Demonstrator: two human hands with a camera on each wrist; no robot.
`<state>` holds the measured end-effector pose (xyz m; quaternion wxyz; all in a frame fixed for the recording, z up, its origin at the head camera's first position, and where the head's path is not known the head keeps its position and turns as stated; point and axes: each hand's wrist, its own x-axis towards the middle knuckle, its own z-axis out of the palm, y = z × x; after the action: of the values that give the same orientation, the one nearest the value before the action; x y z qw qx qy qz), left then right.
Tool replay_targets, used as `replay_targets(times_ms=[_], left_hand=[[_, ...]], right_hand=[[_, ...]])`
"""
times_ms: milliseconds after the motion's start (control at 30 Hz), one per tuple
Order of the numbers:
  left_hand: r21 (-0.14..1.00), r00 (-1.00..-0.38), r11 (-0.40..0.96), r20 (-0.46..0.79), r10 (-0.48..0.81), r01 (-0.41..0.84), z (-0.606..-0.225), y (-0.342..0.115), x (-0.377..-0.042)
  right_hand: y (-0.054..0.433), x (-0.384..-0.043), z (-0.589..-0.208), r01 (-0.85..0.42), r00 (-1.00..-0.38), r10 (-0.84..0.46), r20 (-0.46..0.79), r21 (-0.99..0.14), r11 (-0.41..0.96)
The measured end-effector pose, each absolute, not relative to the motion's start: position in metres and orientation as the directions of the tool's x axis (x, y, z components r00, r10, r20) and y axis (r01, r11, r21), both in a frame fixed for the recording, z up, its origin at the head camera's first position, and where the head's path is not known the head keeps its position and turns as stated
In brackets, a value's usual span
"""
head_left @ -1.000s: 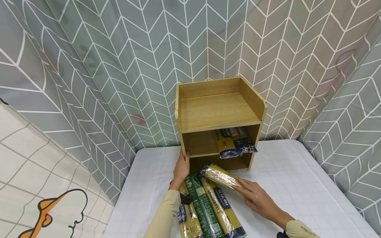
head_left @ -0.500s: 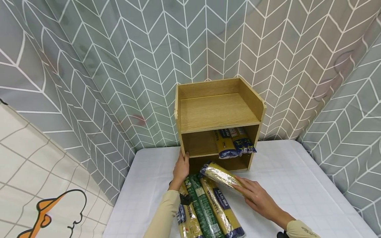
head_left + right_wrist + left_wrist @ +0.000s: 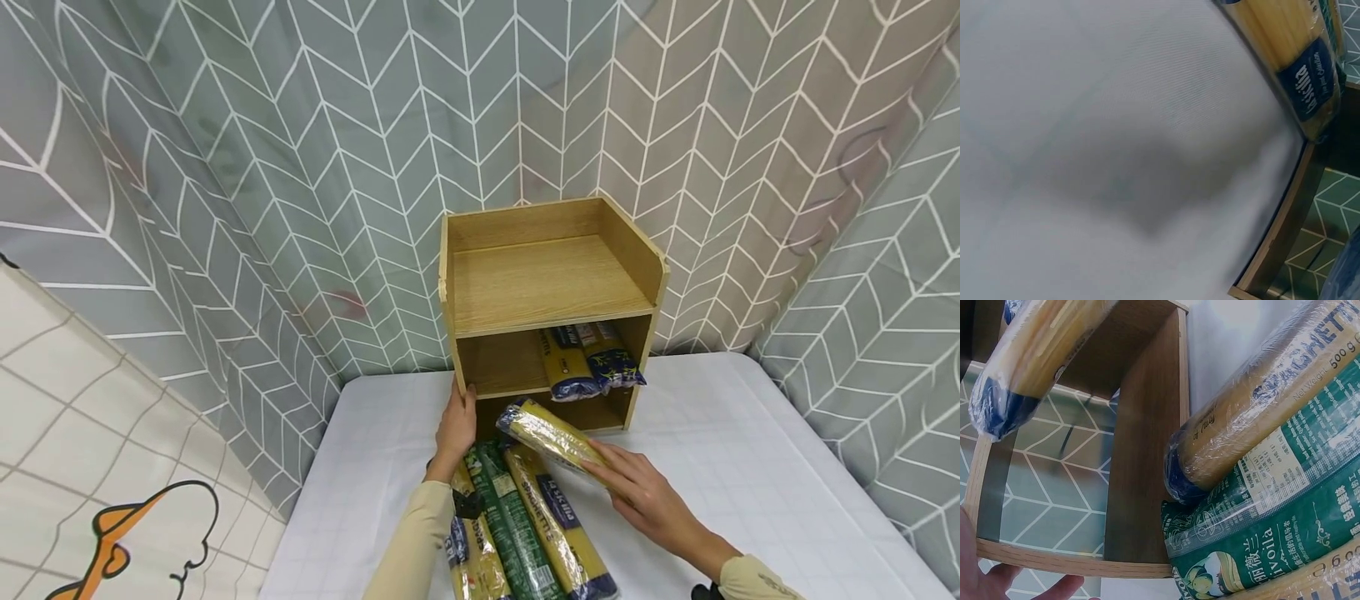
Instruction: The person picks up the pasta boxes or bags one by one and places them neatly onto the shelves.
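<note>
Nearest, a left yellow pack [image 3: 483, 558], green packaging [image 3: 517, 525] and a right yellow pack [image 3: 562, 533] lie side by side on the surface [image 3: 757, 475]. The right hand [image 3: 648, 500] grips the held pack [image 3: 551, 435] above their far right end. The left hand [image 3: 456, 429] clasps the near left edge of the wooden shelf [image 3: 547, 279]. Step judged: shelving; next likely calls for lifting and sliding inward. Farther, its middle compartment [image 3: 498, 362] contains two stored packs [image 3: 566, 362], ends overhanging.
</note>
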<state>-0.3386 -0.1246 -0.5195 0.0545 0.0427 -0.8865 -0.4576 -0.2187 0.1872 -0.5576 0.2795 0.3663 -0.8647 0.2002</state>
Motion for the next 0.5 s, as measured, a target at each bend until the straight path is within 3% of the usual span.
replay_targets(times_ms=[200,500], left_hand=[[0.816,-0.991,0.578,0.064,-0.118,-0.017,-0.521,-0.123,-0.338],[0.818,-0.990,0.575,0.059,-0.125,-0.023,-0.521,-0.123,-0.339]], right_hand=[[0.184,-0.216,-0.555,-0.743,-0.572,-0.518,0.637,-0.134,0.656],[0.177,-0.220,-0.546,-0.789,-0.486,-0.502,0.715,-0.112,0.605]])
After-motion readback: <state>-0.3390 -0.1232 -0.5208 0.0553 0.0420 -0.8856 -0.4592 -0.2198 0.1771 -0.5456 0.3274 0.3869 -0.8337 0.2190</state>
